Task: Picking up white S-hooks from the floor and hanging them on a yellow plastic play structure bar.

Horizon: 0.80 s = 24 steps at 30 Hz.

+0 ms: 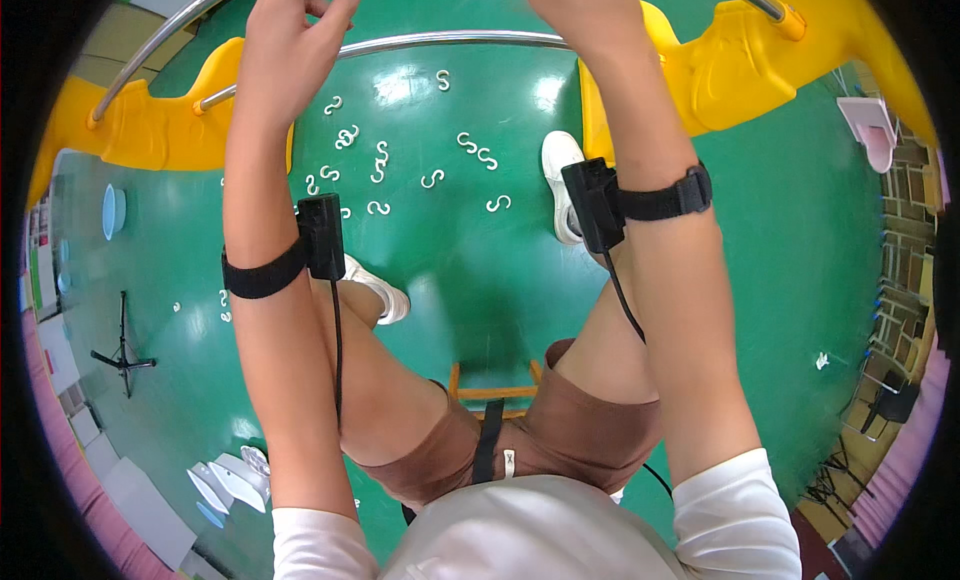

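White sleeves (735, 510) and brown shorts (590, 430) fill the lower edge, above a small wooden stool (492, 390) that shows between the knees of the seated person. Both forearms carry black straps with small black boxes, and thin cables run down from them. Ahead, the left hand (290, 40) is raised above a shiny metal rail (450, 42), fingers loosely curled and pinched toward something tiny at the top edge; what it holds, if anything, I cannot tell. Only the heel of the right hand (575, 5) shows, since the frame crops it, so its grip cannot be read either. Beneath the hands, white S-shaped hooks (378, 160) lie scattered on the glossy green floor (470, 280), well apart from both hands, between a white shoe (560, 185) on the right foot and the left forearm. Yellow moulded plastic supports (730, 70) carry the metal rails on both sides. Farther out, a black tripod (122, 355) stands on the floor at left, white plastic pieces (230, 480) lie near the lower left, and a pink-and-white tray (872, 130) sits at the right, beside stacked shelving.
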Motion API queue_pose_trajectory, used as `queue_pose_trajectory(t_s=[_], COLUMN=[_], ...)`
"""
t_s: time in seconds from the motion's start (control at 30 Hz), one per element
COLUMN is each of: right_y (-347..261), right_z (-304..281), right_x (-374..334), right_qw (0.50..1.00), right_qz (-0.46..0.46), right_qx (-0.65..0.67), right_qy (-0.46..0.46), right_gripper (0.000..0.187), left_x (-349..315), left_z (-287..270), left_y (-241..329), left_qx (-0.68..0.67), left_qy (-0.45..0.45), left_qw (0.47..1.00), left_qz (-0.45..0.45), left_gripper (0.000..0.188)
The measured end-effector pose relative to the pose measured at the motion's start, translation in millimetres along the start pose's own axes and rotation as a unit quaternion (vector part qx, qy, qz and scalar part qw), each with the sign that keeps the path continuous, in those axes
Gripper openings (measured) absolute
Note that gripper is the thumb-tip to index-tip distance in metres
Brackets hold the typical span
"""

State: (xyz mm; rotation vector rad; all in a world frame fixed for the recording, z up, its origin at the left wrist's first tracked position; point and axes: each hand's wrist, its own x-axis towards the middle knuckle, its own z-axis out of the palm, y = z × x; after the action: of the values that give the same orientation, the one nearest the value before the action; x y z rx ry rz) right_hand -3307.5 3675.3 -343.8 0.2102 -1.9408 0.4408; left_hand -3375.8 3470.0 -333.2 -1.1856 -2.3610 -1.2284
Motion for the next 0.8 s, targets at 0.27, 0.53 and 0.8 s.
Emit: queue_pose_trajectory(t_s=[0.27,0.53,0.8], right_y=[-6,-16,-22], right_z=[0,-4,-3], right_x=[2,6,7], right_qw=[0.998,0.995,0.987], right_qz=[0.034,0.055,0.095], right_qx=[-0.039,-0.055,-0.074], right_qy=[-0.021,-0.060,-0.108], right_gripper=[0.022,0.026,0.030], left_x=[2,-2,-2], left_z=[-5,-9,-52], left_y=[-9,-7,-6], left_qx=[-0.015,-0.036,-0.107], left_qy=[-0.017,-0.021,-0.092], left_qw=[0.999,0.999,0.983], left_qz=[-0.026,0.004,-0.118], left_gripper=[0.077,0.075,0.068])
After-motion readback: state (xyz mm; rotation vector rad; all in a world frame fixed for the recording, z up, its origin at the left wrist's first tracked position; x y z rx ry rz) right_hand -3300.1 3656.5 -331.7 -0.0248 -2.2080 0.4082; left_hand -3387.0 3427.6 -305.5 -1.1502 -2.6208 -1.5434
